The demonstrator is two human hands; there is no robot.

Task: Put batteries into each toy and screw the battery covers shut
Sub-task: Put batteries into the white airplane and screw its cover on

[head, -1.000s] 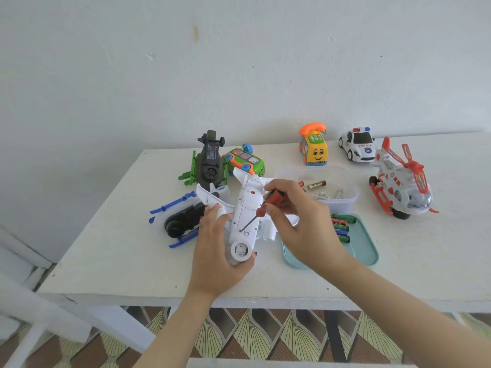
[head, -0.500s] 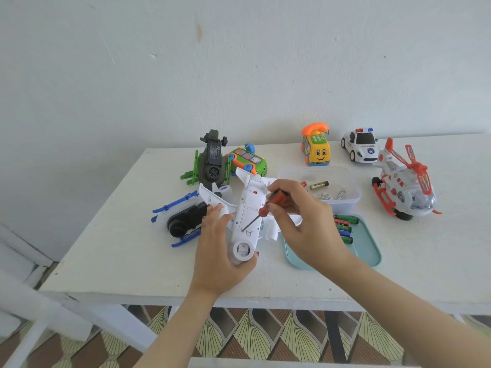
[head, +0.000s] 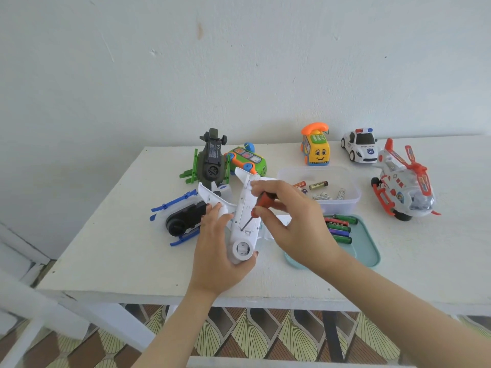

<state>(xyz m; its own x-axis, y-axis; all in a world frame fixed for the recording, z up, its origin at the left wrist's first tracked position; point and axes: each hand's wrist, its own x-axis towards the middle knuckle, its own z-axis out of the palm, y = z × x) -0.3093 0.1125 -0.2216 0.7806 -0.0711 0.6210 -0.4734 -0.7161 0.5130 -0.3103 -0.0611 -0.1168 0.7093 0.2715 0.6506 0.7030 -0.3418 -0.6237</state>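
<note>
Screwdriver (head: 256, 211) tip, apparently, on white plane (head: 245, 207)

- The left grip (head: 218, 251) is a bare human hand with slim fingers.
- The left forearm (head: 172, 328) is uncovered, bare to the lower edge of the view.
- The right grip (head: 297, 229) is likewise a bare hand.
- The right forearm (head: 398, 309) is bare too, with no cloth on the stretch that shows.
</note>
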